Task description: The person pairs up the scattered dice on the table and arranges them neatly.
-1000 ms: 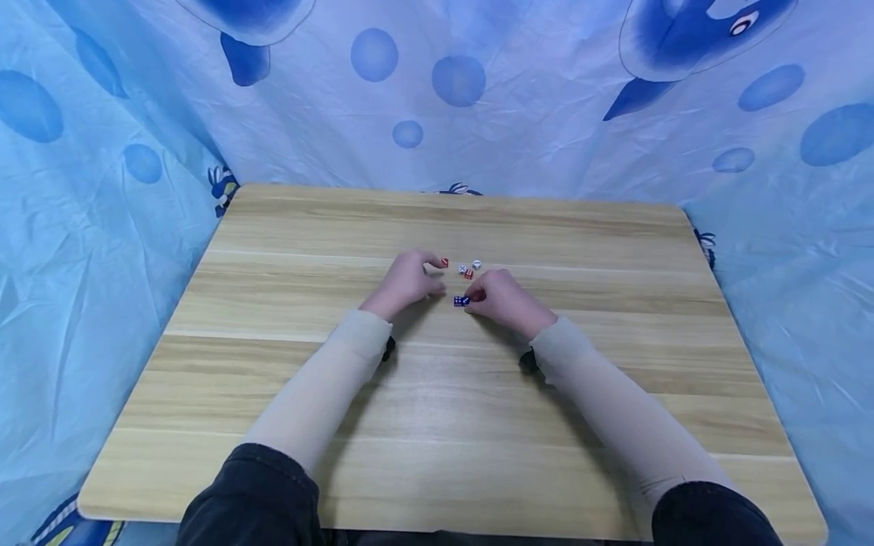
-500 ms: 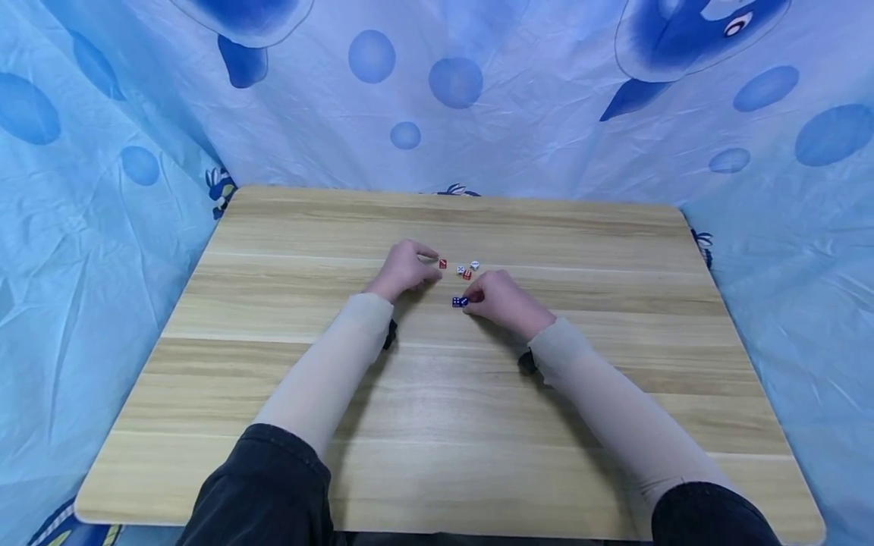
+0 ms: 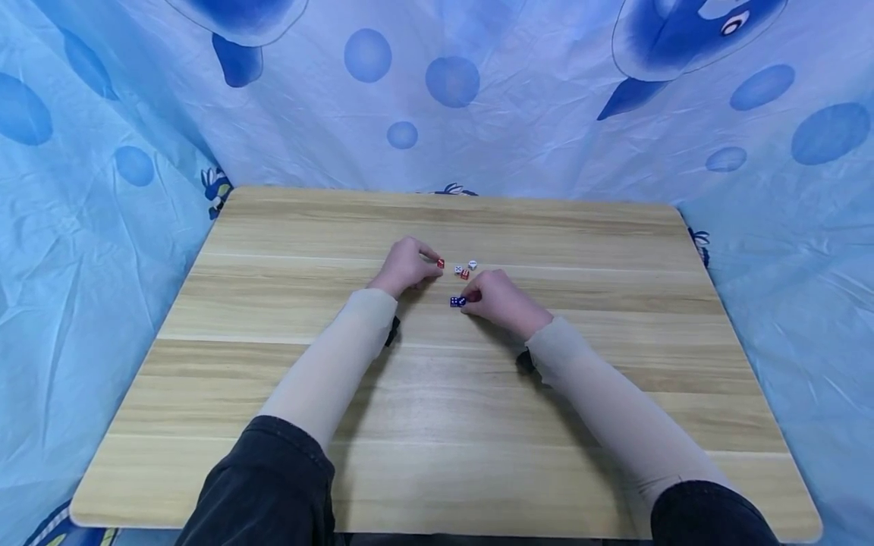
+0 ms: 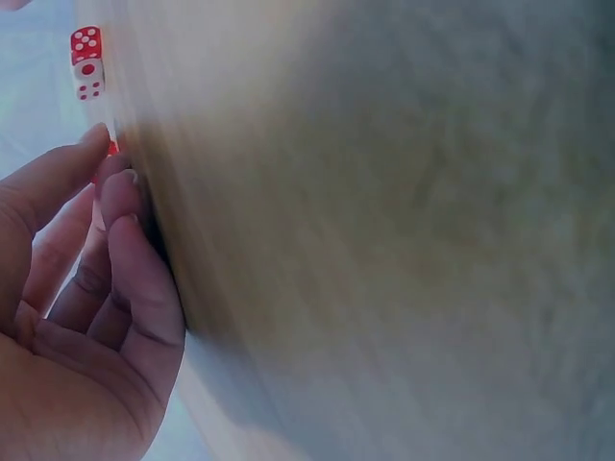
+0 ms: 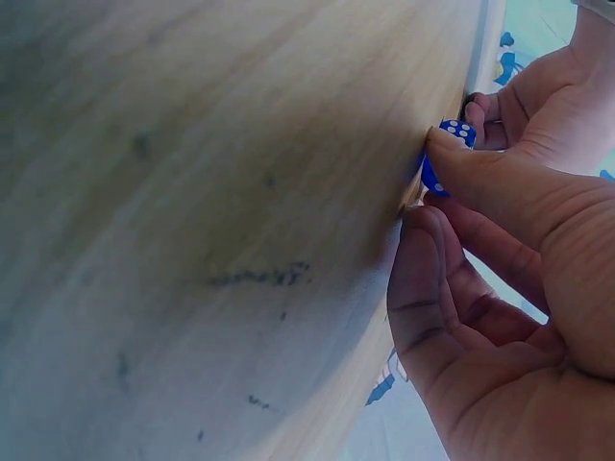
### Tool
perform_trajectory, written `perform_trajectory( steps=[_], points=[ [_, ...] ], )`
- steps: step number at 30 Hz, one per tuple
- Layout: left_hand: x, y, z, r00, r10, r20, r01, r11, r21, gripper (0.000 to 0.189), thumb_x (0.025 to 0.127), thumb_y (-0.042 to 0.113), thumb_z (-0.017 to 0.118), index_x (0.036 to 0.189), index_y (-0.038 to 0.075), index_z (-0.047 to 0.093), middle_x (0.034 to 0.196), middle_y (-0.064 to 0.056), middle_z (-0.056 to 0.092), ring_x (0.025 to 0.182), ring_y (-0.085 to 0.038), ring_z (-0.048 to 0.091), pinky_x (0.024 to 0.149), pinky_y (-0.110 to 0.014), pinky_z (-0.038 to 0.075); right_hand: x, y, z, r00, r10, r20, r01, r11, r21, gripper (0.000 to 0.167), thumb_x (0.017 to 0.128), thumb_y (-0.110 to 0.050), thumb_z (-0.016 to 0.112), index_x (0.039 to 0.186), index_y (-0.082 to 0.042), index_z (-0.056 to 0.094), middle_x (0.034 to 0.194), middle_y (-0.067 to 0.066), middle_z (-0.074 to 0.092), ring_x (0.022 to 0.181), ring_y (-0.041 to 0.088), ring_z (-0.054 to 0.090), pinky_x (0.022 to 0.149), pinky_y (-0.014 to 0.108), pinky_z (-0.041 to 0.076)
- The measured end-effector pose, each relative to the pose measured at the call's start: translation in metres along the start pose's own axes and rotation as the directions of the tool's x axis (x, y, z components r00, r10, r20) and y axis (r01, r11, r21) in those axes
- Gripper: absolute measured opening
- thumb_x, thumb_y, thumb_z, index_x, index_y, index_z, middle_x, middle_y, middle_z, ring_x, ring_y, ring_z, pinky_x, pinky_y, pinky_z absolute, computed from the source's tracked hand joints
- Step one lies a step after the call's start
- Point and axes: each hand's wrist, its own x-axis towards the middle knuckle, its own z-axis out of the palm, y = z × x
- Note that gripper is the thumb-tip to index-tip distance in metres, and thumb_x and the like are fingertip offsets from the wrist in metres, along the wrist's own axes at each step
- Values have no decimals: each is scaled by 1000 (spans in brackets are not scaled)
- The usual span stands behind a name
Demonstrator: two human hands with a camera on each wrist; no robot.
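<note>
In the head view my left hand (image 3: 406, 265) pinches a red die (image 3: 440, 263) between thumb and fingertips. Most of that red die (image 4: 112, 149) is hidden behind the fingers in the left wrist view. My right hand (image 3: 501, 301) holds a blue die (image 3: 461, 301) with thumb and forefinger. A second blue die (image 3: 454, 302) sits right against its left side; the right wrist view shows the dotted face of a blue die (image 5: 458, 131) past the thumb. Between and beyond the hands, another red die (image 3: 465, 274) lies close to two white dice (image 3: 458, 270).
The dice rest on a wide wooden table (image 3: 437, 425). A blue curtain (image 3: 532, 129) with printed sea animals surrounds its back and sides. Both forearms in pale sleeves (image 3: 328, 356) reach over the table from the front edge.
My left hand has moved away from me and closed its fingertips on the red die at the left. The right hand keeps its hold by the two blue dice.
</note>
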Motion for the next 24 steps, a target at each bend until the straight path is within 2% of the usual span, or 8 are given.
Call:
perform_trajectory(
  steps=[6,15,24],
  points=[
    [1,3,1,1000,-20,-9,20,1000,16,23,86,10,83,109,8,77,87,-5,73,50,-18,58,49,-30,52,-1,0,0,1000,6,-2,-6,1000,11,16,88,-12,83,103,-8,80,90,-2,73,82,11,67,78,29,55],
    [2,8,2,999,-34,-33,36,997,67,15,87,11,82,101,11,79,85,-3,72,52,-18,60,50,-30,52,0,1,0,1000,3,-13,-3,1000,3,16,88,-11,83,103,-7,80,90,-2,74,82,11,67,78,29,55],
    [-4,7,4,1000,-5,-24,7,995,103,11,88,12,82,98,11,80,78,-2,72,57,-21,64,54,-31,54,-2,-2,-1,1000,21,3,-21,1000,18,17,88,-11,82,105,-7,79,93,0,74,84,12,68,80,29,55]
  ],
)
